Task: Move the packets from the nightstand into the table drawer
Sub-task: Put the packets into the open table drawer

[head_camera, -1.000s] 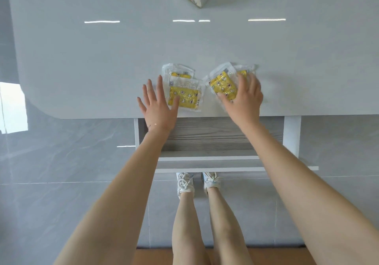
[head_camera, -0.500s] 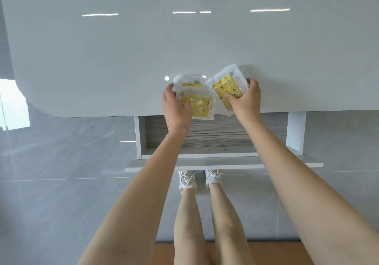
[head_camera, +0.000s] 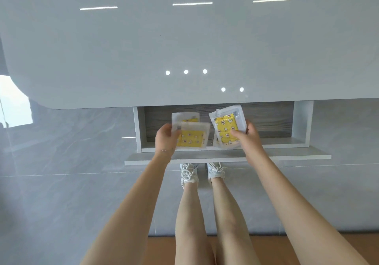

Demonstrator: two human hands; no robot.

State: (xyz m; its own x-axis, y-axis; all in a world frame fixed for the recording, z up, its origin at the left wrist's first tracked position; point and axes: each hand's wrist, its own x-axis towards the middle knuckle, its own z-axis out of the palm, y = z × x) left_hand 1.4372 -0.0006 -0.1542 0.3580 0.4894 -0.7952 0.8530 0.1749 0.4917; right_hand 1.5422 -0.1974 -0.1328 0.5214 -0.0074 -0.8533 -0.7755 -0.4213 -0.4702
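The table drawer (head_camera: 301, 121) stands pulled out under the glossy white tabletop (head_camera: 184, 49), its wood-grain floor showing. My left hand (head_camera: 165, 136) grips two clear packets with yellow printed contents (head_camera: 191, 139), held flat over the drawer's left part. My right hand (head_camera: 249, 136) grips another stack of clear yellow packets (head_camera: 225, 128), tilted up over the drawer's middle. Both stacks hang above the drawer floor, off the tabletop.
The drawer's white front panel (head_camera: 287, 158) juts toward me below the hands. My legs and white sneakers (head_camera: 189, 174) stand on grey tiles right under it. The tabletop's rounded left corner (head_camera: 30, 98) overhangs the floor.
Both hands closed on the packets, lifted them off the tabletop and drew them back toward me, down over the open drawer. The view has tilted so the tissue pack has left the frame.
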